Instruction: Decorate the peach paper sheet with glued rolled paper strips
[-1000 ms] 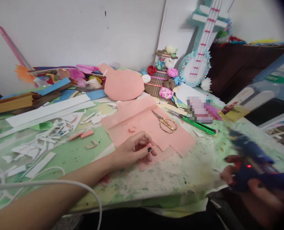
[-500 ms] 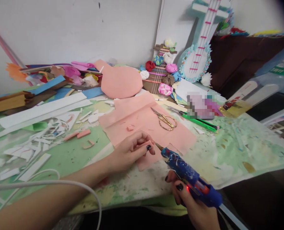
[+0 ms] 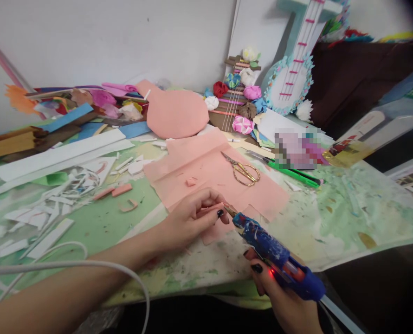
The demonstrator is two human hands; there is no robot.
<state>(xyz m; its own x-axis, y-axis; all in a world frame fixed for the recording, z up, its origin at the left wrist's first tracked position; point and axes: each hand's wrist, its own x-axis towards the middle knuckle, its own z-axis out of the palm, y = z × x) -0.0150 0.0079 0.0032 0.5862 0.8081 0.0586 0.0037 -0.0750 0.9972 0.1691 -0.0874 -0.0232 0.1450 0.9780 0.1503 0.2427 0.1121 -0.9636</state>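
Observation:
My left hand (image 3: 197,214) pinches a small piece of pink paper (image 3: 217,207) between thumb and fingers; most of it is hidden by them. My right hand (image 3: 274,290) is wrapped around a blue hot glue gun (image 3: 262,241), its red light lit and a glue stick coming out of the back. The metal nozzle points left, at or very close to the pink piece's edge; I cannot tell if they touch. Under and beyond my hands lies a sheet of pink paper (image 3: 206,153). Gold-handled scissors (image 3: 245,172) rest on it, near a small pink scrap (image 3: 191,181).
A pink lute-shaped cutout (image 3: 178,113) leans at the back, beside a flower-covered model instrument (image 3: 236,99). A green utility knife (image 3: 293,172) lies to the right. White paper scraps (image 3: 49,199) cover the left side. A white cable (image 3: 88,264) crosses over my left forearm.
The glue gun's nozzle and the pink piece in my left hand have come closer together. The view has shifted slightly; both hands keep their hold.

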